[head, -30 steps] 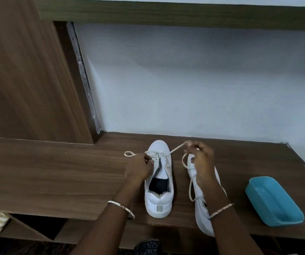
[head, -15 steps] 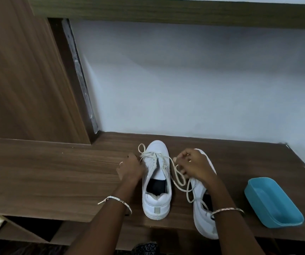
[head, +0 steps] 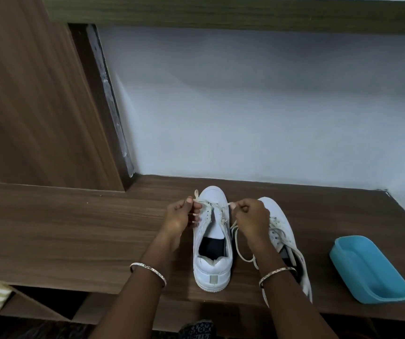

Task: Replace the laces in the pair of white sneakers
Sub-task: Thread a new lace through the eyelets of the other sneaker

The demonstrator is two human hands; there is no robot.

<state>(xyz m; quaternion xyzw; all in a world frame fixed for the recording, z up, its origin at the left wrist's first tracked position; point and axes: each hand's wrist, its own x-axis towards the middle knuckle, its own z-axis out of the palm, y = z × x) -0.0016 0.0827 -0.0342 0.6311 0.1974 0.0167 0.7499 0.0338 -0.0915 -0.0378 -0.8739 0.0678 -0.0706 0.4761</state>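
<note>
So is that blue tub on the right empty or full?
Empty as far as visible: the blue tub shows only bare blue inside.

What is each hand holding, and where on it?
Both pinch the lace across the front eyelets of the left sneaker: left hand near its free tip, right hand on the other side, slack looping below.

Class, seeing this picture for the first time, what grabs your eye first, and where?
Both hands draw the eye at the centre: the left hand and the right hand each pinch the lace over a white sneaker, its heel toward the camera. A second sneaker lies to its right, partly behind the right forearm, and a bright blue tub sits near the right end of the wooden desk.
</note>
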